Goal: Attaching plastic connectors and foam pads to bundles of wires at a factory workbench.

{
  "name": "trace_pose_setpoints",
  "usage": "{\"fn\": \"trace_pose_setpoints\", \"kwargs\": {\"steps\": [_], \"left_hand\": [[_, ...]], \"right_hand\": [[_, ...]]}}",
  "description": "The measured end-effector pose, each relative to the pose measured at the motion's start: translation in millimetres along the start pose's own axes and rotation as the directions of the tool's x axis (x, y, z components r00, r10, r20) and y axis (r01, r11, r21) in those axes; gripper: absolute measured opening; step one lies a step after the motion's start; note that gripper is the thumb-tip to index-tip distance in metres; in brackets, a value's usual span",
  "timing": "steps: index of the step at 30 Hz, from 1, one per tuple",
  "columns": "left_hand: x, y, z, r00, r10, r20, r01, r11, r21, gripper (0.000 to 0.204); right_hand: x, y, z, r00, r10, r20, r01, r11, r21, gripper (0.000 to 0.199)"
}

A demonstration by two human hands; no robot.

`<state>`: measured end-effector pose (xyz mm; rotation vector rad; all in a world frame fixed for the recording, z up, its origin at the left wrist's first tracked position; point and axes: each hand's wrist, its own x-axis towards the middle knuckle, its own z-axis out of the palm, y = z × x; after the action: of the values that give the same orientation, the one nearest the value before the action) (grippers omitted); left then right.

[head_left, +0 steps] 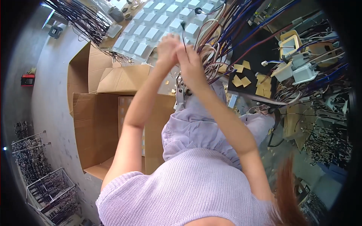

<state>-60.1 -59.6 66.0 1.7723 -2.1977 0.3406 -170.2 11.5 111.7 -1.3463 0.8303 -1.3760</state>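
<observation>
Apparently, a cable bundle (217, 33) is spreading right of the white block array (152, 34), while both hands are working a thin dark lead before that array. The right hand (192, 67) is seemingly pinching the lead (184, 37), whose tip (183, 25) is overlapping the array; the left hand (169, 48) is blurring alongside, its grip impossible to tell. Probably, the next move is needing steadiness.

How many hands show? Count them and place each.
2: the left hand, just below the white square parts at upper centre, and the right hand, close beside it on the right. Some fingers are hidden; other hands may be too.
</observation>
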Motion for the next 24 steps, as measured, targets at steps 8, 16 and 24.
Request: {"fn": "trace_pose_setpoints", "kwargs": {"steps": [8,16,24], "left_hand": [[-5.6,21.7,18.8,0.958,-0.255,-0.132,0.220,0.947,-0.233,0.033],[-54.5,10.4,-76.3,0.766,-0.640,-0.059,-0.082,-0.006,-0.997,0.039],[-135.0,53.8,-159.1,0.914,-0.365,0.176,0.175,-0.036,-0.984,0.056]], "right_hand": [[102.7,84.4,-29.4,0.984,0.036,-0.176,-0.134,0.802,-0.582,0.034],[113.2,101.2,-61.9,0.991,0.044,-0.123,-0.072,0.969,-0.235,0.052],[-55.6,-98.3,-47.4,0.904,0.266,0.335,-0.278,0.960,-0.012,0.033]]}}
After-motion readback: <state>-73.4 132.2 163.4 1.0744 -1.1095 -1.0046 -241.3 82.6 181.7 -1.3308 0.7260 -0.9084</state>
